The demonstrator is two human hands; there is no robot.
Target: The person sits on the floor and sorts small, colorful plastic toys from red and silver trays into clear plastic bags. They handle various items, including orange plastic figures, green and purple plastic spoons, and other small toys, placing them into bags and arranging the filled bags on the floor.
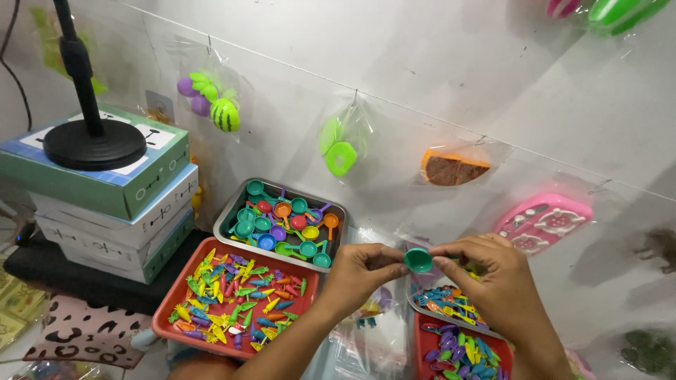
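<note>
A small green toy pan (418, 260) is held between both hands in front of me. My left hand (362, 271) pinches its left side with thumb and fingers. My right hand (493, 281) grips its right side from above. Below and to the left stands a metal tray (232, 211) with several toy pans in green, blue, orange, pink and purple. A red tray (169, 309) in front of it is full of small coloured toy vegetables. Clear plastic bags (373, 331) lie under my hands.
Under my right hand are a metal tray (415, 304) of small toy cutlery and another red tray (422, 338) of coloured pieces. Stacked boxes (120, 204) with a black stand base (95, 143) sit left. Bagged toys (215, 102) hang on the white wall.
</note>
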